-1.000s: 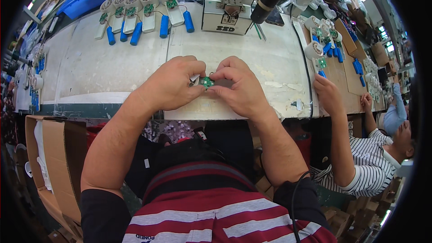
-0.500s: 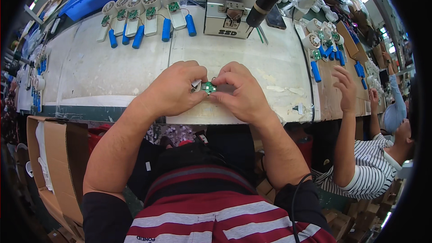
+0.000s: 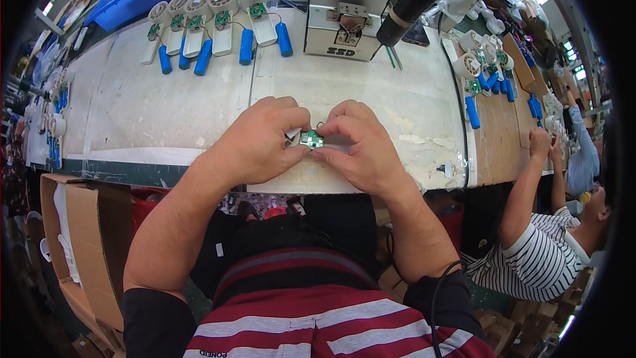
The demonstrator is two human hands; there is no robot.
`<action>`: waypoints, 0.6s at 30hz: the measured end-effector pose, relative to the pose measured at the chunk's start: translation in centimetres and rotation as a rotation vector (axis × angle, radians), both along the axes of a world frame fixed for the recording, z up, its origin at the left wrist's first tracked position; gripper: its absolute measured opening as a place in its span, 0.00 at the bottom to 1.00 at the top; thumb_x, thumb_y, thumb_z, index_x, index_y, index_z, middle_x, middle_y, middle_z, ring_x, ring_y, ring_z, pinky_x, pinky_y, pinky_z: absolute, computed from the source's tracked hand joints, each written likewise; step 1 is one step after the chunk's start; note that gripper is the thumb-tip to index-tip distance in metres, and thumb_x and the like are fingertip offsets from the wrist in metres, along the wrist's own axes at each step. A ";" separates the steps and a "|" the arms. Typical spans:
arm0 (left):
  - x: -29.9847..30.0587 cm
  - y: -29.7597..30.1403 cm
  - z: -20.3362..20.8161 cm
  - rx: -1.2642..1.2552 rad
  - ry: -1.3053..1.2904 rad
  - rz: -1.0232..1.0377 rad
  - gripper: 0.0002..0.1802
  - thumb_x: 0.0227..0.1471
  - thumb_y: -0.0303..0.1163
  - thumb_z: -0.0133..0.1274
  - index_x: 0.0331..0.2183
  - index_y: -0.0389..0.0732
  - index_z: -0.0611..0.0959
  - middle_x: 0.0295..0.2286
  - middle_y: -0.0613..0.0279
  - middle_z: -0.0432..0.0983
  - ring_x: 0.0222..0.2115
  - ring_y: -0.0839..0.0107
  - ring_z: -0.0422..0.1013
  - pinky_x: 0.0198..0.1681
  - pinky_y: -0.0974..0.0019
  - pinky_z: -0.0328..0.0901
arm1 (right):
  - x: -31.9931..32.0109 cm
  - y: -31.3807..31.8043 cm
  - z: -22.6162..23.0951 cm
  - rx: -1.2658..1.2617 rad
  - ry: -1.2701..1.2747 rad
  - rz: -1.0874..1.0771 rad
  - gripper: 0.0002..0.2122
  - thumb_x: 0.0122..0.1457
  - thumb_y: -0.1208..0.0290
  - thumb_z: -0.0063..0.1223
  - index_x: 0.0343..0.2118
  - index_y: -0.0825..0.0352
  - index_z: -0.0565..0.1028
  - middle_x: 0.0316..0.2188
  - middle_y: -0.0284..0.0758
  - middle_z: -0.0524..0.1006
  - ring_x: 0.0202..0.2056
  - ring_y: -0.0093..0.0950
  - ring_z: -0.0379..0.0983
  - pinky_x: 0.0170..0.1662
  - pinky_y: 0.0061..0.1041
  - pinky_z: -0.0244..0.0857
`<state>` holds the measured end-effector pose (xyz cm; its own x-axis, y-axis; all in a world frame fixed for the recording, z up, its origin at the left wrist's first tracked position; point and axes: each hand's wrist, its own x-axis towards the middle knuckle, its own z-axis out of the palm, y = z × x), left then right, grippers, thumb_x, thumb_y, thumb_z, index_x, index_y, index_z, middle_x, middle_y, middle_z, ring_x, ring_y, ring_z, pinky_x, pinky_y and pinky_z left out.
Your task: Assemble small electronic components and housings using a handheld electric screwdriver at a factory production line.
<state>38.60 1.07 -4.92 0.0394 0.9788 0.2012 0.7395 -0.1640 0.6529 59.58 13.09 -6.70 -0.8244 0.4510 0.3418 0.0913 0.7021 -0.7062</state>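
Note:
A small green circuit board [image 3: 311,138] sits between my hands over the near part of the white worktop. My left hand [image 3: 258,140] pinches its left end with thumb and fingers, where a pale piece shows beside the board. My right hand [image 3: 366,147] closes on the opposite end, fingertips at the board's right edge. A short dark wire loop pokes up by the right fingertips. My fingers cover much of the board, and whatever lies beneath it is hidden.
Round white housings [image 3: 222,0] with green boards and blue battery cells [image 3: 203,58] line the back left. A metal machine [image 3: 344,16] stands at the back, beside a black cylindrical tool [image 3: 424,1]. More such assemblies and a co-worker in a striped shirt [image 3: 540,255] are at right.
My hands still hold the board, which shows slightly more of its face. The view has shifted a little. The co-worker's raised hand has moved down and right.

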 end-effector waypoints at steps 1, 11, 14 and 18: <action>0.0 0.0 0.0 -0.009 -0.003 -0.002 0.13 0.50 0.30 0.69 0.37 0.39 0.84 0.34 0.54 0.77 0.40 0.50 0.73 0.46 0.51 0.68 | 0.0 0.1 0.0 0.001 -0.001 -0.001 0.13 0.52 0.74 0.73 0.39 0.66 0.82 0.41 0.39 0.77 0.46 0.43 0.74 0.50 0.39 0.69; 0.0 0.1 0.4 -0.015 0.015 -0.001 0.12 0.50 0.30 0.68 0.37 0.39 0.83 0.35 0.53 0.78 0.41 0.49 0.74 0.47 0.51 0.69 | 0.2 8.5 6.8 -0.114 0.817 -0.329 0.24 0.60 0.78 0.73 0.57 0.70 0.75 0.46 0.32 0.77 0.46 0.23 0.73 0.52 0.26 0.71; -0.1 -0.1 0.5 -0.042 0.024 0.013 0.12 0.51 0.30 0.67 0.37 0.39 0.83 0.36 0.53 0.78 0.41 0.49 0.74 0.47 0.51 0.70 | -2.4 12.4 10.4 -0.150 0.938 -0.375 0.29 0.60 0.76 0.75 0.61 0.73 0.71 0.50 0.34 0.76 0.49 0.24 0.74 0.52 0.24 0.73; 0.1 0.0 0.2 -0.040 0.019 0.013 0.13 0.50 0.31 0.68 0.37 0.39 0.84 0.36 0.53 0.79 0.41 0.49 0.74 0.47 0.50 0.70 | -4.2 17.6 11.1 -0.151 0.633 -0.224 0.25 0.64 0.71 0.72 0.60 0.72 0.72 0.42 0.32 0.80 0.44 0.25 0.79 0.53 0.23 0.74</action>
<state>38.66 1.08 -4.70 0.0297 0.9865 0.1613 0.7535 -0.1282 0.6449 55.39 30.71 4.36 -0.3683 0.6678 0.6468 -0.2397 0.6040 -0.7601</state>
